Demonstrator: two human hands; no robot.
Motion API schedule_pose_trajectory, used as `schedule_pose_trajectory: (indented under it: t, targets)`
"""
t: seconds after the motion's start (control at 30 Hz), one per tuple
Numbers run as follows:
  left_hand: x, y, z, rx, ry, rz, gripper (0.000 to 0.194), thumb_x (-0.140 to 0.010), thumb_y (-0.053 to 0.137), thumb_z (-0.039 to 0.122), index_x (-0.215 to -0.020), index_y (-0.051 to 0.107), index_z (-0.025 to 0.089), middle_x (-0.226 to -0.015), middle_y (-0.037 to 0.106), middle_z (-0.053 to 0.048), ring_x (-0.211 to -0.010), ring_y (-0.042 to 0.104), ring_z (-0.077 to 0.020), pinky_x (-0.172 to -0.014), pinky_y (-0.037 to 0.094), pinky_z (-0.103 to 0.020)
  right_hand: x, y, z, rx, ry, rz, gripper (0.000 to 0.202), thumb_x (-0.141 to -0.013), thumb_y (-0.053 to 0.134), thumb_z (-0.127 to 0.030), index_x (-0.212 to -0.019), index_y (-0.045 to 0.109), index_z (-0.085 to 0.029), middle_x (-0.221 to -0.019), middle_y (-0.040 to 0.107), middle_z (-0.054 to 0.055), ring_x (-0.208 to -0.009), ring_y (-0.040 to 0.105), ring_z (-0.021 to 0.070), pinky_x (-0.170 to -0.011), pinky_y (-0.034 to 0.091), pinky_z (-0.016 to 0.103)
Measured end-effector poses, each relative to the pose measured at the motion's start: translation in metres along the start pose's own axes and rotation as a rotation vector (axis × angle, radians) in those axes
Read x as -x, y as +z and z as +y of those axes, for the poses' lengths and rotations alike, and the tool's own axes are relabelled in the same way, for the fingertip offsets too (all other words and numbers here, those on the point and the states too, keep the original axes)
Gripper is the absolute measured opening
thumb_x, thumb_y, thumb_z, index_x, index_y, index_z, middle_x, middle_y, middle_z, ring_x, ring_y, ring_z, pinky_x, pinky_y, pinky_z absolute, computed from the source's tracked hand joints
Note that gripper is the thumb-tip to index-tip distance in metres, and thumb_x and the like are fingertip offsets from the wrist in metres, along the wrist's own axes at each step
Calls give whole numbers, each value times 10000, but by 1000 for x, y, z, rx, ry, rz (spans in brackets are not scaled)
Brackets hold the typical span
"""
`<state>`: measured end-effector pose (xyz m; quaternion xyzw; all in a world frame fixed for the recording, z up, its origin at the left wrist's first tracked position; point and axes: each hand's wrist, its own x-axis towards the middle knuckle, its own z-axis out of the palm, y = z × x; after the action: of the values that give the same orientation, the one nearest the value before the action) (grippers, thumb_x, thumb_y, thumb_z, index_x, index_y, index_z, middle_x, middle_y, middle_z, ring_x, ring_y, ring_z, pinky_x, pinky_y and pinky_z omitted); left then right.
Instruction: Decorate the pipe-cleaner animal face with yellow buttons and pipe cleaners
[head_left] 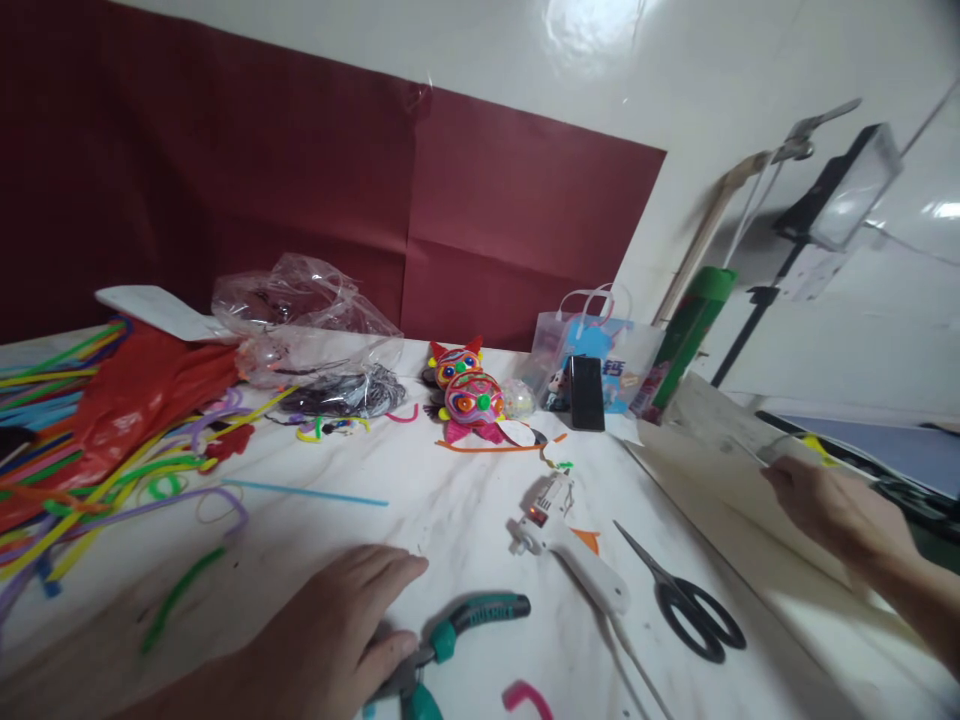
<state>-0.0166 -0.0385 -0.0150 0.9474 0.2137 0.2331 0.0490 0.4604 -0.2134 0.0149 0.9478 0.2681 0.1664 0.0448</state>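
My left hand (337, 620) rests on the marbled table with its fingers spread, the thumb by the head of green-and-black pliers (487, 608). Off to the right, beyond the table edge, my right hand (817, 510) is closed near something yellow (819, 450); blur hides what its fingers hold. Between the hands lie a white glue gun (592, 575) with its cord and black-handled scissors (697, 615). Farther back stands a colourful round-bodied figure (472, 400) with red pointed ears. A blue strip (307, 491) lies left of centre.
Many coloured pipe cleaners (90, 450) and a red bag (142, 400) cover the left side. Clear plastic bags (315, 300), a phone (586, 393) and a handled bag (551, 345) stand at the back. A green cylinder (694, 325) leans by a lamp (847, 190).
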Motion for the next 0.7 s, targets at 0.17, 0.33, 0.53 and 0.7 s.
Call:
schedule_pose_trajectory:
  t: [0.17, 0.33, 0.53, 0.7]
  targets:
    - [-3, -7, 7, 26, 29, -1, 405, -674, 535, 216, -1077, 577, 217, -1051, 653, -34, -927, 615, -179, -830, 490, -250, 2, -6, -13, 15, -59, -126, 225, -988, 481, -314, -956, 556, -104, -839, 513, 45, -749, 529, 164, -688, 468, 292]
    - [-58, -6, 50, 132, 135, -127, 367, -771, 498, 204, -1136, 517, 243, -1139, 597, -13, -1000, 564, -175, -900, 435, -303, 20, -5, -19, -15, -100, -149, 236, -991, 472, -332, -964, 560, -115, -847, 520, 40, -775, 534, 171, -698, 471, 297]
    - [-177, 70, 131, 227, 419, -211, 544, -777, 491, 266, -1287, 336, 156, -1332, 372, -150, -957, 582, -244, -803, 480, -341, 40, 1, -17, -82, -132, -121, 210, -984, 492, -303, -929, 566, -115, -795, 520, 28, -745, 534, 167, -709, 470, 312]
    - [-241, 138, 195, 280, 375, -344, 569, -737, 508, 163, -1277, 333, 128, -1321, 381, -147, -1064, 533, -208, -846, 461, -274, 43, 17, -10, -271, -173, -93, 168, -965, 527, -276, -933, 565, -115, -830, 519, 36, -759, 531, 165, -724, 469, 320]
